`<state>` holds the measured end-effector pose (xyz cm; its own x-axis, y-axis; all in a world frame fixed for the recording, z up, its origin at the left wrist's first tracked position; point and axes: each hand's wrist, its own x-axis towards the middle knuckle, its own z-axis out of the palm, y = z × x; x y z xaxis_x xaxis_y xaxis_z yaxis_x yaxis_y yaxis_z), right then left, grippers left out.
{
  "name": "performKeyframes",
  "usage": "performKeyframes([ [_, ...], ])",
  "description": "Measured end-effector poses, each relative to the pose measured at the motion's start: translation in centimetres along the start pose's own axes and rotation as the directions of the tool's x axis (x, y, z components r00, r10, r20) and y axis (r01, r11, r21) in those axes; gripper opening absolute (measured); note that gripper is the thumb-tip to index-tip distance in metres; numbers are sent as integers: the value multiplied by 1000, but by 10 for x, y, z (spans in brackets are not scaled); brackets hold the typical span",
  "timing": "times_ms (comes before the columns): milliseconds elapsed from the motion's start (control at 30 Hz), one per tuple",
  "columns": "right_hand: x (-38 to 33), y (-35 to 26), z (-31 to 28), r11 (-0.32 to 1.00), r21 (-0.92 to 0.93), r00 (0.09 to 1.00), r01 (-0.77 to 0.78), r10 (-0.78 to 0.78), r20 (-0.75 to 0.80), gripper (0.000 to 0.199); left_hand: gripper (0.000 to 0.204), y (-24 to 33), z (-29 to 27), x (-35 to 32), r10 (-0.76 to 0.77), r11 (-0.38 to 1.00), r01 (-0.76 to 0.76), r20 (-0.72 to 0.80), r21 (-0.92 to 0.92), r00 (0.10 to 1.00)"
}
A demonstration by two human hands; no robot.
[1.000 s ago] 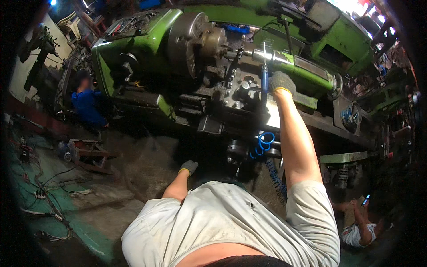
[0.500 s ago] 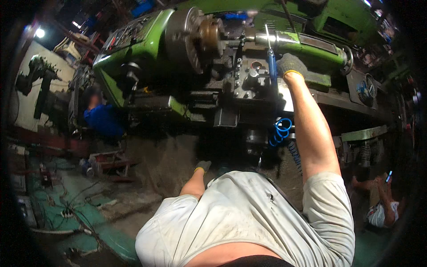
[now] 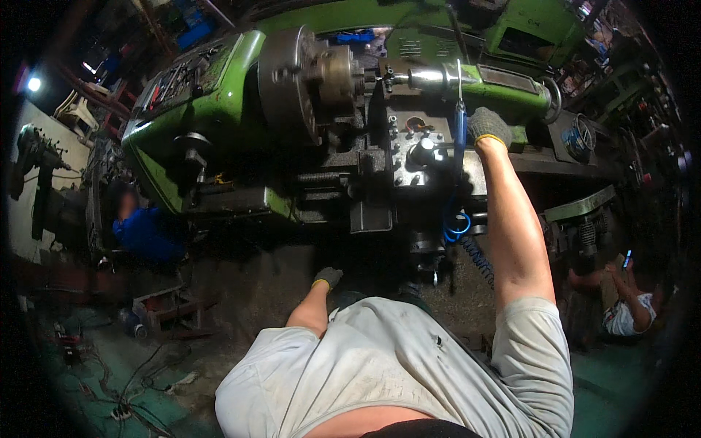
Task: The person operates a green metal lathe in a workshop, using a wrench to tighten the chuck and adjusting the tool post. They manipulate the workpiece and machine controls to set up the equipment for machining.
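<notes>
My right hand [image 3: 488,125], in a grey knit glove with a yellow cuff, reaches far forward over a green lathe. It is closed around a blue air blow gun [image 3: 460,124], whose thin metal nozzle points away from me. The nozzle crosses in front of the tailstock, near its shiny quill [image 3: 429,78]. Left of the gun sits the tool post [image 3: 418,157] with its round-topped handle. Further left is the large chuck [image 3: 287,87], with a brownish metal part [image 3: 336,71] at its face. Low at my side hangs my gloved left hand [image 3: 328,277], its fingers too dark to make out.
A coiled blue air hose [image 3: 457,228] hangs below the gun. Small tools lie on the green headstock [image 3: 234,80]. A person in blue [image 3: 150,232] is at the left, another person [image 3: 629,310] sits low at the right. Cables [image 3: 120,401] run across the floor.
The whole view has shifted, with the lathe now farther left. My right hand and the blow gun have moved rightward along the tailstock. My left hand still hangs low.
</notes>
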<state>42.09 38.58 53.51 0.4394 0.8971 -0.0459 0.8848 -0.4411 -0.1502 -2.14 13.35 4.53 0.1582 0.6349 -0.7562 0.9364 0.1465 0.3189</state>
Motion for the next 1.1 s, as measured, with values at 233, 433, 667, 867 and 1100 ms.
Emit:
performKeyframes([
  [233,-8,-8,-7,995,-6,995,-95,95,9,46,54,-23,3,30,109,993,-112,66,46,992],
  [433,-7,-8,-4,993,-15,993,-119,119,4,52,52,-35,12,37,36,999,-36,64,2,997],
  [667,-5,-5,0,991,-8,991,-136,135,-20,59,52,-30,-2,20,122,987,-130,89,90,989],
  [867,-3,-3,-3,990,-2,990,-138,138,2,61,52,-52,9,34,92,993,-95,47,67,995],
  [1100,-1,-7,1,980,18,980,-197,197,5,45,53,-12,-19,3,-21,999,23,63,-31,998],
])
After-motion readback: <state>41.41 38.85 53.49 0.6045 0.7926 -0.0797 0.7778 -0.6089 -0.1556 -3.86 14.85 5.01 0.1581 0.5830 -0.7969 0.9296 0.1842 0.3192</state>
